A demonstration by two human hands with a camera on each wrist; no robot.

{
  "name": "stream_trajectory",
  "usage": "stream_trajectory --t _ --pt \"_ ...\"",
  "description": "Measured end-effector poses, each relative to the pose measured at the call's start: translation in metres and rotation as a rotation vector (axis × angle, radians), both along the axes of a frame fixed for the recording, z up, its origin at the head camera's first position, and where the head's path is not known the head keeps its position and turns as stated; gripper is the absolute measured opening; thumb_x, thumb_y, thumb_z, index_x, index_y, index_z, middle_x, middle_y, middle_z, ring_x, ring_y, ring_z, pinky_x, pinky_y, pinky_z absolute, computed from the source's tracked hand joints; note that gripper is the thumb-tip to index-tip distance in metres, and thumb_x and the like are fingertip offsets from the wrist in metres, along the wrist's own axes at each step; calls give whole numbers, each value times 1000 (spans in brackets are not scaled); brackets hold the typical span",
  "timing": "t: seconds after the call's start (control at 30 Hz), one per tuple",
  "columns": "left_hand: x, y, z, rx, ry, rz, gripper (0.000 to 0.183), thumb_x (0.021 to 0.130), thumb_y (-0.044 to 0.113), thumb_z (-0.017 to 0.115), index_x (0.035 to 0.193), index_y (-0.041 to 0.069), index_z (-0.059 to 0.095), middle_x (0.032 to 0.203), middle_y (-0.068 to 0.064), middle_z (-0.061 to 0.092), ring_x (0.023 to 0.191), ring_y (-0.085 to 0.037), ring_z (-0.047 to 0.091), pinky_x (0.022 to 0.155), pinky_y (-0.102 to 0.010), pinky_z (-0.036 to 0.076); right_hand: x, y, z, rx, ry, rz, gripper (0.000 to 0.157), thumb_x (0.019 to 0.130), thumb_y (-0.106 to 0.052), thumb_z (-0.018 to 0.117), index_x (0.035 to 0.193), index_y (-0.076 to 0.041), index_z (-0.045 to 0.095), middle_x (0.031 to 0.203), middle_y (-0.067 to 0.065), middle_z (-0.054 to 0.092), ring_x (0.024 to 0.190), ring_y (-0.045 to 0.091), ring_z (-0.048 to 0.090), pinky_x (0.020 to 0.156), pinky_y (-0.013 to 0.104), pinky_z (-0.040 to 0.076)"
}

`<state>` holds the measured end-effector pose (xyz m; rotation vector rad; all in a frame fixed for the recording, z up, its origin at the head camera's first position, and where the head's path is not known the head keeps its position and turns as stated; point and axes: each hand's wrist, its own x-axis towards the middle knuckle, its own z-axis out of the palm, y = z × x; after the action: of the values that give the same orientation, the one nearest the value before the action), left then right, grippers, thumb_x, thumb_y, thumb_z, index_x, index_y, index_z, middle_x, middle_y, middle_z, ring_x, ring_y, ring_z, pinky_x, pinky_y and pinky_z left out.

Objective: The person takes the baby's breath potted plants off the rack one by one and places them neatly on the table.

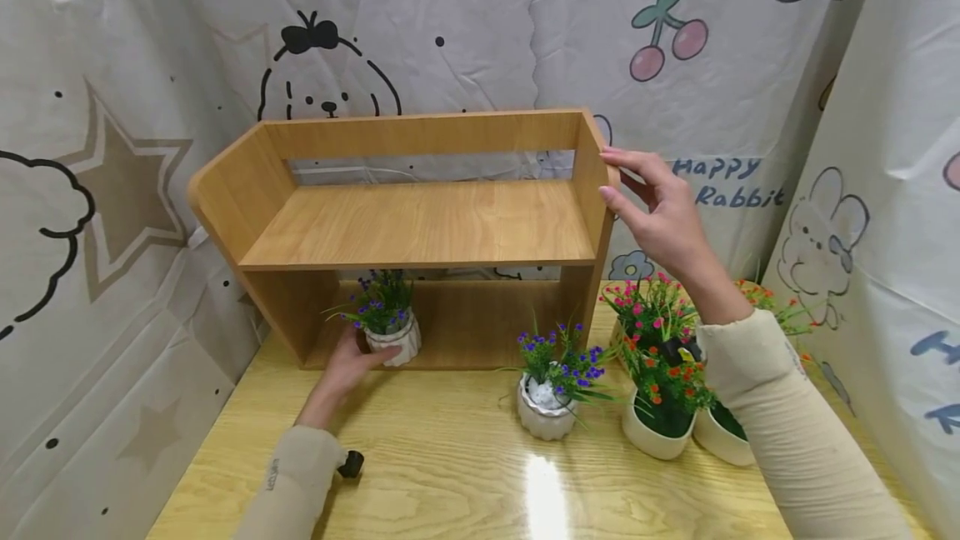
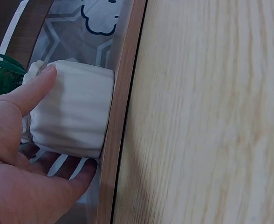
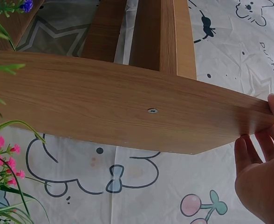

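Note:
A two-tier wooden shelf (image 1: 420, 223) stands on the table. On the left of its lower tier is a white ribbed flower pot (image 1: 402, 340) with purple flowers. My left hand (image 1: 351, 369) grips this pot, thumb across the near side and fingers around the other; the left wrist view shows the pot (image 2: 76, 109) at the shelf's front edge. With thumb and fingers, my right hand (image 1: 663, 211) holds the upper part of the right side panel (image 3: 127, 102). A second white pot (image 1: 547, 415) with purple flowers sits on the table before the shelf's right end.
Several cream pots with pink and orange flowers crowd the table right of the shelf, one cream pot (image 1: 658, 427) in front, partly behind my right sleeve (image 1: 780, 398). Printed cloth (image 1: 465, 23) hangs behind and on both sides. The wooden table (image 1: 420, 457) extends toward me.

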<state>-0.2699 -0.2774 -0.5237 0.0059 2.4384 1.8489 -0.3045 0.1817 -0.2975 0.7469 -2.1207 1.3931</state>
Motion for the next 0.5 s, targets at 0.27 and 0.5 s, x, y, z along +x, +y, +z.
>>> stream_trajectory --t 0.27,0.5 --pt "0 3 -3 5 4 35 95 91 16 80 164 14 19 153 -20 46 141 -37 47 112 -44 45 0 -2 -1 1 -1 -3 43 99 -4 66 141 -5 62 149 10 54 142 23 48 118 34 39" --pt "7 9 14 -32 -20 54 88 92 16 79 161 7 25 148 -24 49 134 -39 52 105 -41 51 2 -1 -1 -16 11 3 42 98 -2 66 140 -3 61 149 11 54 143 23 48 118 35 40"
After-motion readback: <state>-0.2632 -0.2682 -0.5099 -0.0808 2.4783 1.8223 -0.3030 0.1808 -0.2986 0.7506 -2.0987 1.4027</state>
